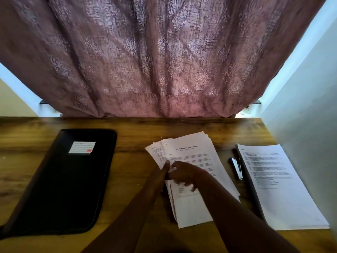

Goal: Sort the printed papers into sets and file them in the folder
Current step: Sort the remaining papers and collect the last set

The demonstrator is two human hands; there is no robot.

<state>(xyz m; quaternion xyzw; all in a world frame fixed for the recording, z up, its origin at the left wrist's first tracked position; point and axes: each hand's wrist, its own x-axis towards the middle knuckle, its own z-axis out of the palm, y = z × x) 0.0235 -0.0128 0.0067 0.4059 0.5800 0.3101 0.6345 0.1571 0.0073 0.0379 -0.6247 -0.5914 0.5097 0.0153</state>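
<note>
Both hands meet at the left edge of the fanned stack of printed papers point(193, 161), which lies mid-desk directly ahead of the person. Left hand point(165, 169) pinches the stack's left margin, thumb on top of the sheets. Right hand point(184, 175) rests on the top sheet just beside it, fingers curled down onto the paper — whether they grip a sheet cannot be told, as the fingertips are blurred.

Long axis of the stack runs away from the person, tilted slightly to the left at its far end, with the sheets splayed at that end.

Black folder point(69, 179) lies closed on the desk point(131, 128), well apart to the left — the left hand is nearer to it. A second paper set point(277, 189) lies to the right, nearer the right hand, with a stapler point(236, 168) between the two paper groups.
</note>
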